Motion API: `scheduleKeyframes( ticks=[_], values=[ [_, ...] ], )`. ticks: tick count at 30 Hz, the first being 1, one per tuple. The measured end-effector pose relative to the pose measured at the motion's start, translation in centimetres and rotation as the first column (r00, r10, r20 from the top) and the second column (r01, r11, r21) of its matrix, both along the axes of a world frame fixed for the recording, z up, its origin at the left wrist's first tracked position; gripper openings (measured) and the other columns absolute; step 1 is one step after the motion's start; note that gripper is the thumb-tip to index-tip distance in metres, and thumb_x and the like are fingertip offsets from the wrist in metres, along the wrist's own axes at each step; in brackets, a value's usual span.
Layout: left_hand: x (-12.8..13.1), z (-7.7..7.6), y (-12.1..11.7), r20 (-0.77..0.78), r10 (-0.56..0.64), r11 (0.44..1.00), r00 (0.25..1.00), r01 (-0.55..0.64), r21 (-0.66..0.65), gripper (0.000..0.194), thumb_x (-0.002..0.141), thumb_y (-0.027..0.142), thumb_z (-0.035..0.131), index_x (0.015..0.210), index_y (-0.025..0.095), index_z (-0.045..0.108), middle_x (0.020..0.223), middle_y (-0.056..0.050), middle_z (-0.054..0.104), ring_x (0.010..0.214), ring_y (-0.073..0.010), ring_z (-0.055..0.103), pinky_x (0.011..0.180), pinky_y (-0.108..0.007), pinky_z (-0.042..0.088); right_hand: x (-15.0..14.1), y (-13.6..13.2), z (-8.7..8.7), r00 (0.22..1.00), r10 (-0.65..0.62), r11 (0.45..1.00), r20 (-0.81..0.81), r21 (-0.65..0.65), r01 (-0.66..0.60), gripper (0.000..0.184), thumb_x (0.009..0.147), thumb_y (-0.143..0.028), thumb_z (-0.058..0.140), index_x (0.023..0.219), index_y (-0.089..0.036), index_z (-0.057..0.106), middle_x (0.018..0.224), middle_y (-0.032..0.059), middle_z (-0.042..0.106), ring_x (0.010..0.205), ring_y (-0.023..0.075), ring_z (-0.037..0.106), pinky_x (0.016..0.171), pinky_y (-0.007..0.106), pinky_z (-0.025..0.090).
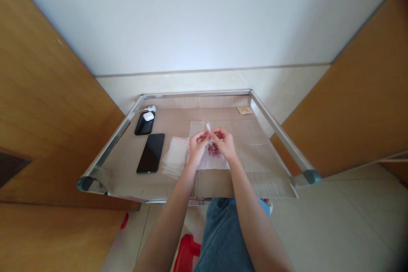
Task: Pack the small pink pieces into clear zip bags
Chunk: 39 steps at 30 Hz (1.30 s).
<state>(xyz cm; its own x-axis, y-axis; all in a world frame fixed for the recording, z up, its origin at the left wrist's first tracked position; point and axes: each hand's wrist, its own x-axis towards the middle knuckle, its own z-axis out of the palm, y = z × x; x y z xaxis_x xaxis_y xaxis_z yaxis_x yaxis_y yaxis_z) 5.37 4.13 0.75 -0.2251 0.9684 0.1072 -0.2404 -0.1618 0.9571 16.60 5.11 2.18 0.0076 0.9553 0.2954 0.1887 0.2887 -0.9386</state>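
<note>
Over the middle of the cardboard-lined surface, my two hands meet with their fingertips pinched together. Between them a small clear plastic bag [208, 126] sticks up. My left hand [198, 142] is closed on one side of it and my right hand [225, 140] on the other. Just below the fingers lies a cluster of small pink and dark red pieces [214, 150], too small to name surely. They rest on a whitish sheet [210, 164], partly hidden by my hands and wrists. Left of my left hand, several translucent plastic bags [176, 156] lie fanned out.
A black phone [151, 153] lies on the left of the cardboard [255, 153]. Behind it, a white earphone case [148, 116] rests on a dark tray-like item [140, 127] beside a white charger [152, 108]. Metal rails [280, 131] border the surface. A brown packet [245, 110] lies back right.
</note>
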Motion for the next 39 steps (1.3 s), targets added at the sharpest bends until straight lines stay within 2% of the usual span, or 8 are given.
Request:
scheduleKeyframes(
  ticks=[7,18,26,35,39],
  values=[
    [0.2,0.4,-0.5,0.009,-0.008,1.0,1.0,0.008,0.006,0.017,0.068,0.03,0.069,0.075,0.015,0.068,0.077,-0.005,0.069,0.072,-0.0134,0.062,0.071,-0.025,0.046,-0.1,-0.1,0.3,1.0,0.0,1.0,-0.005,-0.013,0.0,0.024,0.076,-0.04,0.06,0.08,-0.017,0.065,0.072,0.0041,0.067,0.06,0.0133,0.06,0.06,0.024,0.046],
    [0.1,0.2,-0.1,0.066,-0.023,1.0,0.998,0.023,0.008,0.017,0.063,0.028,0.073,0.072,0.016,0.066,0.073,-0.003,0.067,0.069,-0.0123,0.059,0.067,-0.024,0.045,-0.2,-0.6,0.6,0.996,0.006,1.0,0.092,0.02,-0.008,0.026,0.079,-0.041,0.056,0.081,-0.018,0.067,0.075,0.0044,0.069,0.064,0.0137,0.061,0.062,0.024,0.046],
    [0.1,0.6,-0.4,-0.081,-0.013,1.0,0.997,0.014,0.007,0.011,0.063,0.025,0.069,0.066,0.015,0.064,0.065,-0.001,0.063,0.063,-0.012,0.056,0.064,-0.025,0.043,-0.4,-0.5,0.1,0.986,-0.036,0.999,0.16,0.019,0.033,0.029,0.078,-0.043,0.055,0.076,-0.018,0.068,0.073,0.0052,0.068,0.064,0.0151,0.061,0.062,0.026,0.047],
    [0.2,1.2,-0.7,-0.051,-0.065,0.998,0.997,0.065,0.002,0.012,0.061,0.025,0.07,0.064,0.016,0.064,0.066,-0.002,0.064,0.065,-0.013,0.057,0.067,-0.026,0.043,-0.3,-0.4,0.1,0.998,-0.033,0.999,0.047,-0.027,0.034,0.03,0.079,-0.041,0.052,0.07,-0.017,0.068,0.066,0.0035,0.067,0.063,0.0152,0.061,0.059,0.025,0.045],
    [0.2,0.8,-0.6,-0.046,-0.085,0.996,0.995,0.086,0.012,0.014,0.064,0.029,0.069,0.065,0.017,0.063,0.068,-0.001,0.063,0.067,-0.0136,0.057,0.068,-0.026,0.042,-0.3,-0.2,-0.1,0.999,-0.029,0.998,-0.02,-0.048,0.028,0.029,0.077,-0.04,0.053,0.068,-0.017,0.068,0.066,0.0033,0.067,0.063,0.0152,0.061,0.061,0.025,0.046]
  ],
)
